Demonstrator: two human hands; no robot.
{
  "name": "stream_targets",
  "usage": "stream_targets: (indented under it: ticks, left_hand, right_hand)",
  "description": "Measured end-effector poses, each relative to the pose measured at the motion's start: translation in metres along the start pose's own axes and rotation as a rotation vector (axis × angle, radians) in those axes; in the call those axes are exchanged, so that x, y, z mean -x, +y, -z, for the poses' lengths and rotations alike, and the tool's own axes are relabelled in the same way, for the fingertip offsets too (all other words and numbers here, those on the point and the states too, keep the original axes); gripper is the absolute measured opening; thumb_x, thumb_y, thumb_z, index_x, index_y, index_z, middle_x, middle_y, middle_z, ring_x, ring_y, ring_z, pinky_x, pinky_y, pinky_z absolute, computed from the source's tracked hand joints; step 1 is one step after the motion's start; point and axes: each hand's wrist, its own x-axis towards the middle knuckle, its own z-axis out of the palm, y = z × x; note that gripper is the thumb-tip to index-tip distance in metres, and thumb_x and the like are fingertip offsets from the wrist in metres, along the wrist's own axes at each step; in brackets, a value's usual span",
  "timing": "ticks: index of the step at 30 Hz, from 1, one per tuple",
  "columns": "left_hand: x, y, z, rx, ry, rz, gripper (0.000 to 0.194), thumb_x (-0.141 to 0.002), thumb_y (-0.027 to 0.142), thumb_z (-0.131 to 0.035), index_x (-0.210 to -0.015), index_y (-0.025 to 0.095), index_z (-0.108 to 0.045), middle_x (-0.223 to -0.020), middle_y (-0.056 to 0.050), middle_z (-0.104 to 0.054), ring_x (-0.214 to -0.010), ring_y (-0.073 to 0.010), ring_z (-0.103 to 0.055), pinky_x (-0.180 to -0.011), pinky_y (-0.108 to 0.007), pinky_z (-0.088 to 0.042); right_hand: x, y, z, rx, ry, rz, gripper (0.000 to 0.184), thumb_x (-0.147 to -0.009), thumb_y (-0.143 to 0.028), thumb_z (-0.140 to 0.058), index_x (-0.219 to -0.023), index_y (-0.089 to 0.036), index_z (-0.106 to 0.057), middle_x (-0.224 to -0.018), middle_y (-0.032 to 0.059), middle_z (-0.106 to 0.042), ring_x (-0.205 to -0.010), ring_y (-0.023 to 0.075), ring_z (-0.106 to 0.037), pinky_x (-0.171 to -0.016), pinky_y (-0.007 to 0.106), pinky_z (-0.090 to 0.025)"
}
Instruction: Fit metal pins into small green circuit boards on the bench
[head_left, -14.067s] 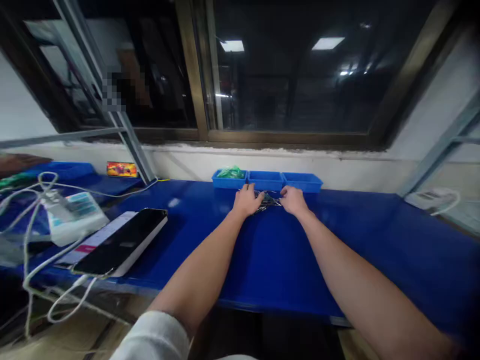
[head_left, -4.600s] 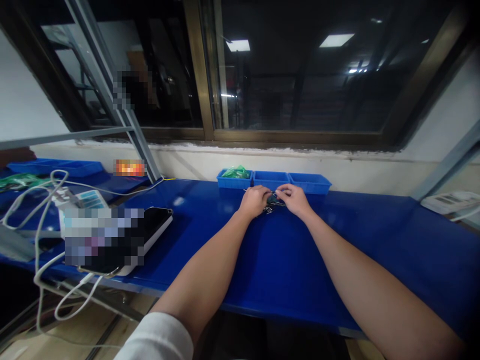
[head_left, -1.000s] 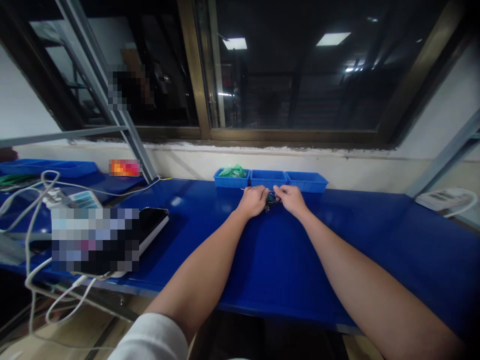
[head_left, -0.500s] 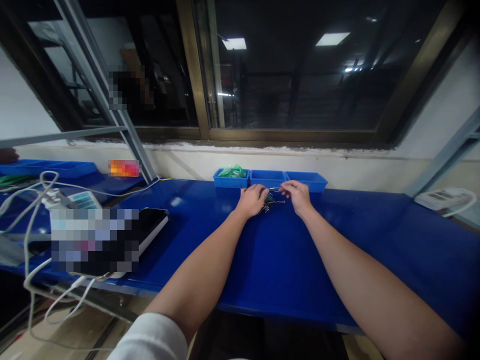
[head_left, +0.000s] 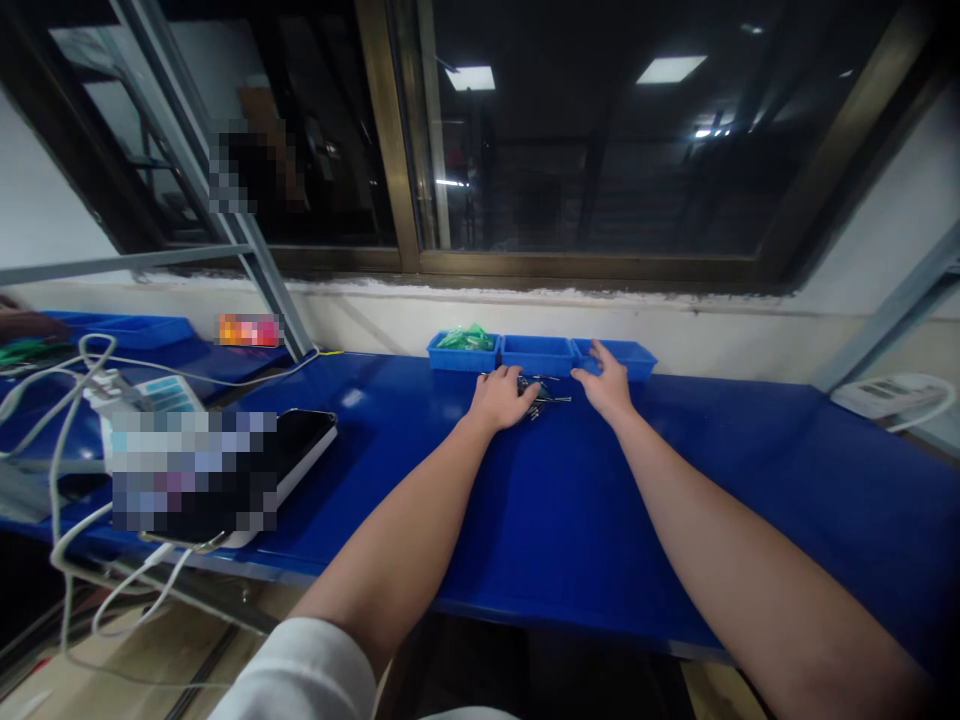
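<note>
A small pile of thin metal pieces, like screws or pins (head_left: 541, 397), lies on the blue tabletop in front of the bins; too small to tell their exact kind. My left hand (head_left: 501, 398) rests at the pile's left side, palm down, thumb apart from the fingers and touching or close to the pieces. To the right of the pile, my right hand (head_left: 606, 388) has its fingers spread, with nothing visible in them. Its fingertips reach up in front of the right blue bin (head_left: 636, 358) and hide part of it.
A middle blue bin (head_left: 536, 350) and a left blue bin with green plastic packets (head_left: 466, 340) stand by the wall. At left are a phone (head_left: 304, 435) on a white device and white cables (head_left: 56, 480). Another person's hand (head_left: 26, 322) shows at far left.
My right hand was pinching a thin metal piece by the pile; its fingers have now opened in front of the right bin. My left hand has stayed at the pile, its thumb now spread wider.
</note>
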Motion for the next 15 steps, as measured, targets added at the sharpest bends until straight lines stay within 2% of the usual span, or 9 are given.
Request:
stream_targets:
  ticks: [3,4,7,10,12,15]
  left_hand:
    - [0.003,0.0,0.002,-0.1,-0.041,-0.018,0.071,-0.075,0.073,-0.036,-0.119,0.019,-0.051,-0.124,-0.015,-0.051,-0.118,-0.0333,-0.042,-0.097,-0.047,-0.027]
    - [0.003,-0.001,0.002,-0.119,-0.066,-0.008,0.076,-0.072,0.076,-0.037,-0.121,0.019,-0.05,-0.128,-0.015,-0.048,-0.121,-0.0351,-0.038,-0.099,-0.049,-0.025]
    - [0.004,-0.002,0.001,-0.127,-0.194,0.057,0.085,-0.067,0.079,-0.038,-0.131,0.022,-0.041,-0.139,-0.017,-0.036,-0.129,-0.0384,-0.026,-0.101,-0.054,-0.02]
    - [0.003,-0.004,-0.002,-0.1,-0.3,0.082,0.089,-0.068,0.077,-0.04,-0.138,0.023,-0.03,-0.144,-0.018,-0.028,-0.132,-0.0381,-0.022,-0.101,-0.057,-0.017]
    - [0.003,-0.005,-0.004,-0.084,-0.309,0.056,0.087,-0.07,0.075,-0.04,-0.138,0.022,-0.029,-0.144,-0.018,-0.027,-0.132,-0.0366,-0.021,-0.101,-0.057,-0.017]
    - [0.002,-0.005,-0.007,-0.06,-0.284,0.006,0.081,-0.073,0.071,-0.041,-0.136,0.021,-0.032,-0.142,-0.018,-0.031,-0.132,-0.0346,-0.025,-0.102,-0.055,-0.019]
  right_hand:
    - [0.003,-0.006,-0.001,0.07,0.047,-0.017,0.05,-0.066,-0.026,-0.059,-0.115,-0.015,-0.057,-0.107,0.0134,-0.061,-0.103,0.0287,-0.048,-0.091,0.045,-0.035]
    - [0.005,-0.008,-0.002,0.087,0.019,0.016,0.045,-0.066,-0.026,-0.059,-0.11,-0.015,-0.061,-0.105,0.0129,-0.061,-0.102,0.0282,-0.048,-0.091,0.044,-0.035]
    - [0.012,-0.016,-0.008,0.142,-0.177,0.129,0.037,-0.066,-0.029,-0.061,-0.102,-0.018,-0.065,-0.1,0.0108,-0.06,-0.098,0.0266,-0.049,-0.09,0.042,-0.035]
    - [0.02,-0.021,-0.016,0.215,-0.372,0.165,0.036,-0.069,-0.035,-0.062,-0.101,-0.02,-0.066,-0.096,0.0103,-0.06,-0.096,0.0255,-0.05,-0.089,0.04,-0.036]
    - [0.023,-0.021,-0.02,0.243,-0.428,0.154,0.032,-0.072,-0.036,-0.06,-0.098,-0.02,-0.068,-0.093,0.0099,-0.06,-0.094,0.0246,-0.051,-0.088,0.04,-0.036]
    - [0.023,-0.021,-0.022,0.22,-0.431,0.145,0.027,-0.073,-0.035,-0.06,-0.094,-0.021,-0.069,-0.09,0.0088,-0.062,-0.088,0.0223,-0.054,-0.084,0.037,-0.039]
